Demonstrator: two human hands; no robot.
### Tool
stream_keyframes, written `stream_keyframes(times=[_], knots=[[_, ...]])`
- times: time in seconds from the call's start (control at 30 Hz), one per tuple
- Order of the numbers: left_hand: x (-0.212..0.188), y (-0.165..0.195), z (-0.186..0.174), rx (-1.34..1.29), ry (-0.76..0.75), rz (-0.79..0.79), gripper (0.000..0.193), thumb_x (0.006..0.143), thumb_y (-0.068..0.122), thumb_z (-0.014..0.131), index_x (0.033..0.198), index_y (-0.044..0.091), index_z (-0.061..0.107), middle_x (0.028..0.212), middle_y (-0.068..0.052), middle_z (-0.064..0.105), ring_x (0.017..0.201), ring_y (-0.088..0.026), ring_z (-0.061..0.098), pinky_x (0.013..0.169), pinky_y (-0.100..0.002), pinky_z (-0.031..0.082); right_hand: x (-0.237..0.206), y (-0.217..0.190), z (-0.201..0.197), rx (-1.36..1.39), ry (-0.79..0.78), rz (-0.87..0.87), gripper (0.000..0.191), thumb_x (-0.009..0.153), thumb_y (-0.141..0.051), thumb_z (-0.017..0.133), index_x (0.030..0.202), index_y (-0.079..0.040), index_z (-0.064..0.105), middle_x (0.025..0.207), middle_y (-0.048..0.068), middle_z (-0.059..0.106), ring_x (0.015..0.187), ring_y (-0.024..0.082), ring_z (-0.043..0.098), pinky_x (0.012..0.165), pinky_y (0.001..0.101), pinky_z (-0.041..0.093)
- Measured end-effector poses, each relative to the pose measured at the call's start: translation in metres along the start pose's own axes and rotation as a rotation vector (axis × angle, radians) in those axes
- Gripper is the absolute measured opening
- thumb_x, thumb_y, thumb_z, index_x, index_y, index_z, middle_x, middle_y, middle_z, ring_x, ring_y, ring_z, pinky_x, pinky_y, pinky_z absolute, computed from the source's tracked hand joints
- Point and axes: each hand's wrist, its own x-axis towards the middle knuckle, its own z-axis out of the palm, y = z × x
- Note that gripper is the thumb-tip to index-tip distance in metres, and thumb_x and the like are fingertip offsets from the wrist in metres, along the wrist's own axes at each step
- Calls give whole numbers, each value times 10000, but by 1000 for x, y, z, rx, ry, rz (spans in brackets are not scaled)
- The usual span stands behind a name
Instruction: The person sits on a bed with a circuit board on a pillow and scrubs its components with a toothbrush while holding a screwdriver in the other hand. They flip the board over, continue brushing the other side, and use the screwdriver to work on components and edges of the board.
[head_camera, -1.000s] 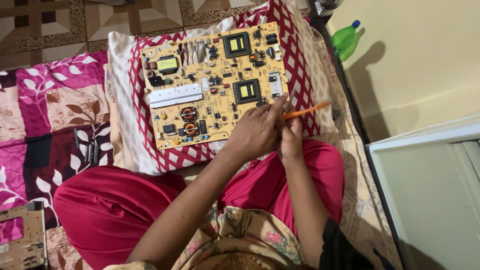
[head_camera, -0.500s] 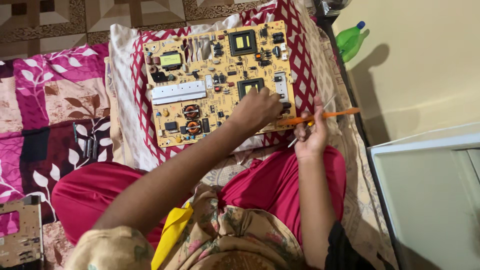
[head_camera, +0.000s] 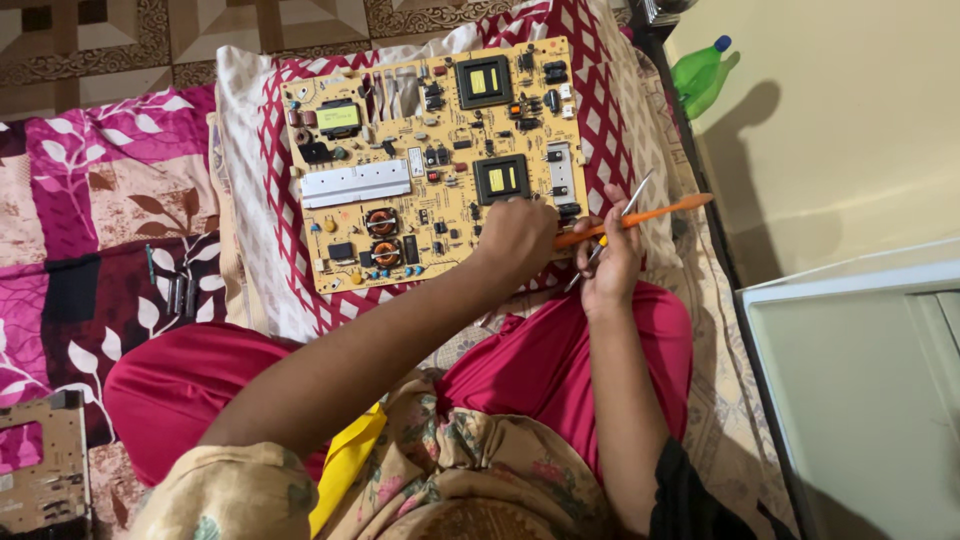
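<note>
A yellow circuit board (head_camera: 420, 160) with transformers, coils and a metal heat sink lies on a red-and-white patterned pillow (head_camera: 250, 190). My left hand (head_camera: 515, 235) rests with closed fingers on the board's lower right corner. Just to its right, my right hand (head_camera: 610, 255) grips an orange-handled tool (head_camera: 640, 215) and a thin pair of metal tweezers (head_camera: 625, 210); the orange handle points right and slightly up. The tool's tip is hidden between my hands. My red-clad legs (head_camera: 540, 360) sit below the pillow.
A floral pink bedsheet (head_camera: 90, 200) covers the surface at left, with a small dark tool (head_camera: 178, 295) lying on it. Another circuit board (head_camera: 40, 470) sits at the bottom left. A green bottle (head_camera: 705, 75) stands top right; a white appliance (head_camera: 860, 390) fills the right.
The view shifted and the board now sits higher in frame. My left hand stays on the board's lower right corner, and my right hand has lifted the orange tool closer to it.
</note>
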Motion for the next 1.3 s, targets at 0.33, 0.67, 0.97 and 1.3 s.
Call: stream_keyframes(times=[0.33,0.67,0.97,1.3], knots=[[-3,-2,-33,-14,-139,-65,179,971,296,677,934,132,739,886,-62,777,816,-218,761,646,-362,572,5,5,-4,65,-26,-22,490,1057,-382,587,1448,-94,515,831,83,674,511,85,489,432,205,358],[-13,-23,-9,392,242,382,198,999,239,605,1049,48,611,990,-96,678,798,-178,673,628,-341,570,3,4,-3,130,25,23,472,1058,-370,574,1445,-105,518,850,63,662,466,79,441,382,199,288],[-6,-17,1,415,320,293,246,925,334,604,1017,106,618,954,-67,674,803,-198,651,699,-375,549,4,4,-3,143,20,18,493,1061,-408,563,1440,-97,514,833,77,661,439,91,442,381,205,284],[0,4,-8,-30,-94,-101,213,1052,283,580,988,130,713,864,-68,737,761,-191,736,624,-369,609,4,5,-4,107,20,8,485,1056,-402,572,1436,-103,525,833,77,665,457,84,466,389,198,301]])
